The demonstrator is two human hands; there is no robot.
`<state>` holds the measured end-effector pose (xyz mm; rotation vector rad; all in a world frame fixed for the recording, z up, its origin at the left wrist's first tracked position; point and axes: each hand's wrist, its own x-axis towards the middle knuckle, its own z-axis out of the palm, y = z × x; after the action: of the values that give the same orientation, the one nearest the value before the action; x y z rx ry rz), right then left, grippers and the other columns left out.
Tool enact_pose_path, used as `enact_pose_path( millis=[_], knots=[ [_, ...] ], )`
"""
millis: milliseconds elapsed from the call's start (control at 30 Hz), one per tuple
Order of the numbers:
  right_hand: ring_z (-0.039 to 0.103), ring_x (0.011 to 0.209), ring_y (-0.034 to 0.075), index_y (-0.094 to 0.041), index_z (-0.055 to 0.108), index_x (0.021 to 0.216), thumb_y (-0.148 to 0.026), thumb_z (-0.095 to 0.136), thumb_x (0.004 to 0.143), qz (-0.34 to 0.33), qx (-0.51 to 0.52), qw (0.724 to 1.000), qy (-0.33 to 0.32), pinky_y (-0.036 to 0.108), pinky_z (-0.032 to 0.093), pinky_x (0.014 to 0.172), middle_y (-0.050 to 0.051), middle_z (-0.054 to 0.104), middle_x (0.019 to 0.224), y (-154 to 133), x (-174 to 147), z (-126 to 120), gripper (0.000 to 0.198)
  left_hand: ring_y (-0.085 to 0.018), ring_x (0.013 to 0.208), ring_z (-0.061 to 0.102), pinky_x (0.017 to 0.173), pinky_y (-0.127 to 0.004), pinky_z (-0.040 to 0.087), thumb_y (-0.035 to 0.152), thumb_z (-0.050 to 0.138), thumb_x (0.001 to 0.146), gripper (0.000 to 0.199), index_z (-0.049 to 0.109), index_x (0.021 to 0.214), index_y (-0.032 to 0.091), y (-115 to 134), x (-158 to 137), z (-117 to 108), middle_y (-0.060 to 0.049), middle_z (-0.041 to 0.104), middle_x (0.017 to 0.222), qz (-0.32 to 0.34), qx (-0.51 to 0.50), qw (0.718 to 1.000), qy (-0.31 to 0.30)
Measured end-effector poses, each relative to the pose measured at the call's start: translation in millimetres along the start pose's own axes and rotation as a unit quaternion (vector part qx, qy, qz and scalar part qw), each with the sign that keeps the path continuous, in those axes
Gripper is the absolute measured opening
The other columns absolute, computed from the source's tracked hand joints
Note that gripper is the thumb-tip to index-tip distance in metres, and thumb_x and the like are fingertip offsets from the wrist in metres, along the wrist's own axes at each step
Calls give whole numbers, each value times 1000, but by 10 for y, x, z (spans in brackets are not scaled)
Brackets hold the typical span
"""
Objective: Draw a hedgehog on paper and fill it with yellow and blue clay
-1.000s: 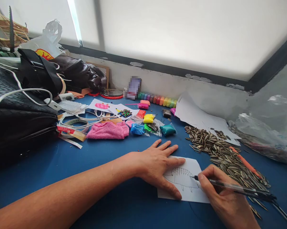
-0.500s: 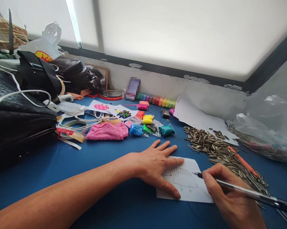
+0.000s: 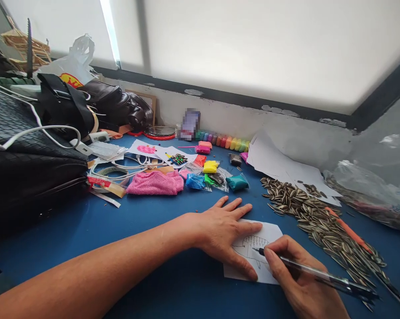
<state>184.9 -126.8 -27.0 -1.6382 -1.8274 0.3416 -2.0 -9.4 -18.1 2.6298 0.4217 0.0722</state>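
My left hand [image 3: 224,235] lies flat with its fingers spread, pressing the left side of a white sheet of paper [image 3: 233,271] against the blue table. On the sheet is a line drawing [image 3: 253,243] of a rounded animal with short legs and rows of small marks on its back. My right hand [image 3: 296,274] pinches a pen [image 3: 323,275] with a clear barrel and dark grip. The tip touches or hovers just over the drawing's body; I cannot tell which. My right fingers cover the drawing's right part.
A pile of striped sunflower seeds [image 3: 306,217] lies right of the paper, with an orange-handled tool [image 3: 348,228] on it. Farther back are colored clay packets [image 3: 210,167], a pink cloth [image 3: 155,182], and white sheets [image 3: 280,161]. A black bag [image 3: 37,177] stands at left.
My right hand has moved left with the pen, from the drawing's right edge onto the middle of its body. My left hand keeps its place on the paper. The view has shifted slightly.
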Motion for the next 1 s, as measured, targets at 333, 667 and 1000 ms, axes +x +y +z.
enact_pose_path(
  millis=[333,667,1000],
  knots=[
    [52,47,11,-25,58,69,-42,54,89,16,28,999,12,20,43,43,-5,55,57,-52,4,26,27,-37,148,-1,116,-58,1,74,54,78,91,27,152,27,18,-4,-27,-13,6,162,-5,2,1000,-11],
    [49,47,11,-25,57,70,-43,55,89,40,60,997,17,21,41,44,-5,53,57,-88,-11,62,27,-36,148,-1,117,-58,0,74,54,78,92,27,152,26,26,-8,-25,-14,6,161,-6,2,1000,-12],
    [47,43,11,-24,57,68,-41,53,90,-9,40,999,13,21,38,40,-5,54,55,5,-7,59,28,-37,148,-3,116,-60,0,74,53,78,92,25,153,27,10,-4,-14,-14,4,161,-5,2,1000,-15]
  ],
)
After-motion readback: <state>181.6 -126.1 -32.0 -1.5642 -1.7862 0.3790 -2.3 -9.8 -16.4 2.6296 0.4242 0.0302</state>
